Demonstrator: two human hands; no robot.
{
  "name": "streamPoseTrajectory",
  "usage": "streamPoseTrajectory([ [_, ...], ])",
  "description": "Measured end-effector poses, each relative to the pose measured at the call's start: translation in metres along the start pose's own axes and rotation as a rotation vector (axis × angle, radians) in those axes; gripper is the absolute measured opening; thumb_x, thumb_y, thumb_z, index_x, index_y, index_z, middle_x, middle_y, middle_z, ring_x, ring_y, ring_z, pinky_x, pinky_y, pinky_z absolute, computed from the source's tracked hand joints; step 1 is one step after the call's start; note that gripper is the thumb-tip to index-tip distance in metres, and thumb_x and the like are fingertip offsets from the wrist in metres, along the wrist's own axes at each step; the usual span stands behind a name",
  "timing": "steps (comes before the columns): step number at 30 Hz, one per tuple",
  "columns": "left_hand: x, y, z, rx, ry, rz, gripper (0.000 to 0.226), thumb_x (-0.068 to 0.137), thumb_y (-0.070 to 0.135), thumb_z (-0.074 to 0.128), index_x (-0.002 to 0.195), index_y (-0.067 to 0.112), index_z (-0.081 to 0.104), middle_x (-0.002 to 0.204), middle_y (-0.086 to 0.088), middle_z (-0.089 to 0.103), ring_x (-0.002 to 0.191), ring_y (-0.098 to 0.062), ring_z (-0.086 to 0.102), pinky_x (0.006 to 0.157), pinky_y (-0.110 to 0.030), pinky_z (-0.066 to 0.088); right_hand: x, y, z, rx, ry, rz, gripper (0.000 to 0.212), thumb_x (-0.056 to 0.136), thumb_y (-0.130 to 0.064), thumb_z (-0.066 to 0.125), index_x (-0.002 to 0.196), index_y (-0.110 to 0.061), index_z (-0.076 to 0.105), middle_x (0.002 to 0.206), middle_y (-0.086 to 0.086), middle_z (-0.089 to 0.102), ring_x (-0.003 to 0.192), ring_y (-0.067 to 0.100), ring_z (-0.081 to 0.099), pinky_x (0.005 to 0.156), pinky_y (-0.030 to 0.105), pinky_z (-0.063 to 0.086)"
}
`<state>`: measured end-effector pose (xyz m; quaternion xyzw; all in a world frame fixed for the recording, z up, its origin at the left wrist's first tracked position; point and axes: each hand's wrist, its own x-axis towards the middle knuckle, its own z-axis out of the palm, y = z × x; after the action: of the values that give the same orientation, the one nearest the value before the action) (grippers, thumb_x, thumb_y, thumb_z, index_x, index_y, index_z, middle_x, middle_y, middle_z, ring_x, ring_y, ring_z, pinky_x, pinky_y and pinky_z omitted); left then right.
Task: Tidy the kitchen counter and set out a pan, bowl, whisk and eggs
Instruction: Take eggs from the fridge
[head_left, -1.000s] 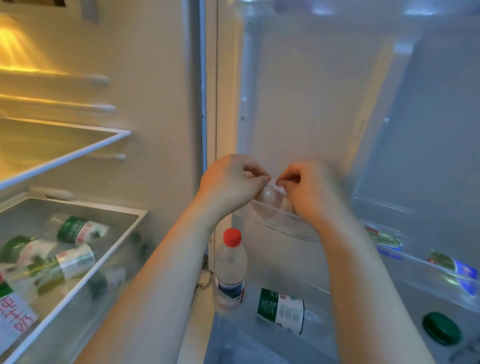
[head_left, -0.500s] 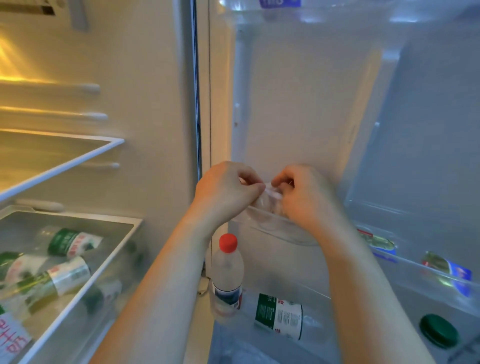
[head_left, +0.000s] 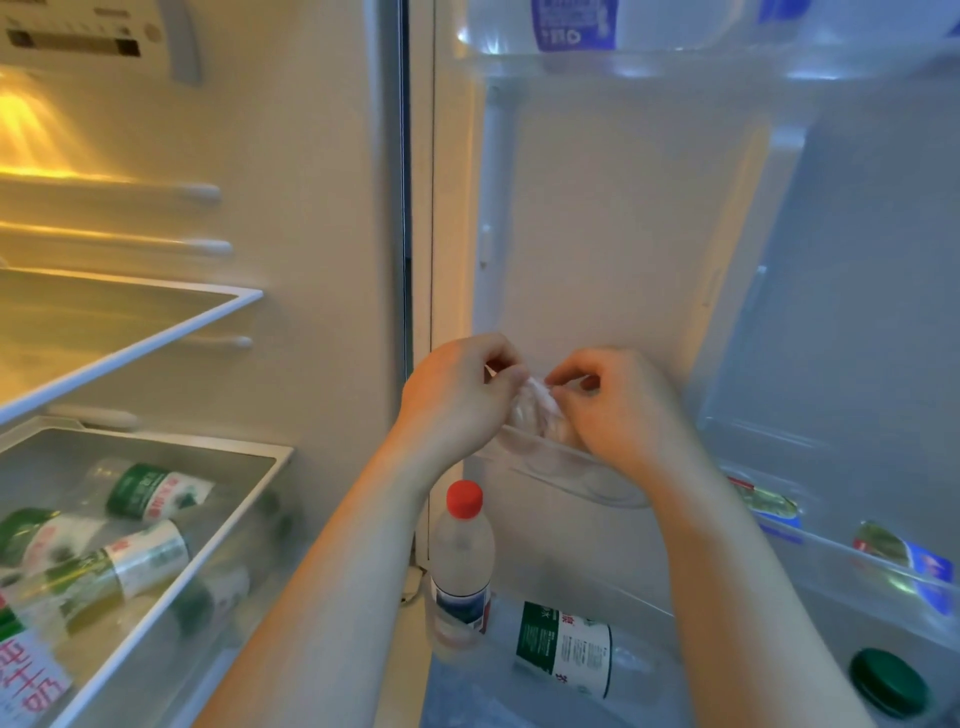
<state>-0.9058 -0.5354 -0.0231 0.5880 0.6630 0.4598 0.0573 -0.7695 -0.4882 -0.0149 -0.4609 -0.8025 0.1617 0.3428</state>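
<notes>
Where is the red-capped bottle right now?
Head view, just below centre: the red-capped bottle stands upright low in the fridge door, under the left hand, left of a lying green-labelled bottle.

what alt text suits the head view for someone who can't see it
A person's left hand and right hand pinch the top of a clear plastic bag sitting in a fridge door shelf. A red-capped bottle stands below; green-labelled bottles lie in the left drawer.
</notes>
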Motion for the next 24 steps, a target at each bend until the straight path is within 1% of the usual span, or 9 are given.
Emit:
streamPoseTrajectory([
  [4,-0.0008,-0.0008,0.0004,-0.017,-0.005,0.009,0.028,0.089,0.022,0.056,0.064,0.034,0.052,0.063,0.019,0.057,0.066,-0.001,0.052,0.064,-0.024,0.039,0.0023,0.0016,-0.0001,-0.011,0.020,-0.002,0.017,0.081,-0.021,0.066,0.066,-0.027,0.060,0.082,-0.001,0.066,0.079,0.021,0.063,0.072,0.031,0.049],
  [8,-0.0018,0.0012,0.0018,-0.009,0.015,-0.002,0.027,0.090,0.023,0.054,0.066,0.033,0.051,0.064,0.017,0.059,0.069,-0.004,0.054,0.068,-0.029,0.044,0.0034,0.0041,0.0004,-0.077,0.028,-0.003,0.017,0.087,-0.019,0.060,0.072,-0.025,0.057,0.088,0.002,0.067,0.086,0.024,0.061,0.075,0.032,0.048],
  [10,-0.0019,0.0022,0.0023,-0.009,0.038,-0.014,0.025,0.091,0.022,0.051,0.068,0.031,0.051,0.069,0.014,0.062,0.074,-0.008,0.057,0.072,-0.031,0.045,0.0036,0.0050,0.0000,-0.089,0.055,0.008,0.015,0.090,-0.018,0.057,0.076,-0.023,0.055,0.092,0.005,0.064,0.088,0.026,0.058,0.072,0.030,0.042],
  [13,-0.0009,0.0011,0.0033,-0.059,0.067,-0.032,0.024,0.093,0.020,0.049,0.071,0.029,0.050,0.073,0.008,0.064,0.077,-0.012,0.060,0.071,-0.033,0.046,0.0040,0.0065,-0.0008,-0.068,0.101,0.049,0.015,0.091,-0.016,0.053,0.077,-0.021,0.051,0.086,0.002,0.057,0.083,0.026,0.054,0.067,0.027,0.034],
  [16,0.0005,-0.0022,0.0031,-0.054,0.073,-0.017,0.025,0.092,0.018,0.049,0.070,0.029,0.049,0.073,0.006,0.064,0.072,-0.013,0.057,0.069,-0.033,0.045,0.0048,0.0067,-0.0007,-0.018,0.102,0.037,0.016,0.090,-0.014,0.053,0.076,-0.021,0.052,0.085,0.000,0.056,0.078,0.020,0.050,0.065,0.026,0.032],
  [18,0.0006,-0.0039,0.0024,-0.078,0.068,-0.007,0.025,0.092,0.017,0.049,0.070,0.029,0.049,0.072,0.006,0.065,0.070,-0.013,0.057,0.069,-0.034,0.045,0.0042,0.0051,-0.0002,0.061,0.090,-0.002,0.013,0.090,-0.012,0.055,0.085,-0.023,0.058,0.088,-0.003,0.058,0.079,0.015,0.051,0.066,0.024,0.033],
  [20,0.0000,-0.0045,0.0012,-0.101,0.054,-0.003,0.024,0.092,0.016,0.049,0.071,0.028,0.051,0.071,0.007,0.065,0.070,-0.013,0.057,0.069,-0.034,0.046,0.0034,0.0037,0.0007,0.098,0.070,-0.043,0.008,0.089,-0.018,0.060,0.092,-0.024,0.064,0.093,-0.006,0.060,0.084,0.012,0.054,0.071,0.023,0.036],
  [22,-0.0017,-0.0037,0.0003,-0.117,0.036,0.000,0.023,0.092,0.016,0.050,0.072,0.027,0.052,0.073,0.007,0.065,0.071,-0.013,0.058,0.070,-0.034,0.047,0.0027,0.0040,0.0011,0.046,0.059,-0.074,0.003,0.085,-0.023,0.066,0.085,-0.027,0.066,0.092,-0.004,0.060,0.087,0.013,0.055,0.075,0.026,0.041],
  [24,-0.0027,-0.0027,0.0004,-0.108,0.023,0.002,0.021,0.091,0.017,0.051,0.072,0.027,0.054,0.073,0.010,0.064,0.071,-0.009,0.057,0.070,-0.031,0.046,0.0022,0.0042,0.0010,-0.003,0.068,-0.090,0.008,0.082,-0.023,0.069,0.075,-0.026,0.066,0.088,-0.001,0.061,0.087,0.018,0.057,0.075,0.030,0.044],
])
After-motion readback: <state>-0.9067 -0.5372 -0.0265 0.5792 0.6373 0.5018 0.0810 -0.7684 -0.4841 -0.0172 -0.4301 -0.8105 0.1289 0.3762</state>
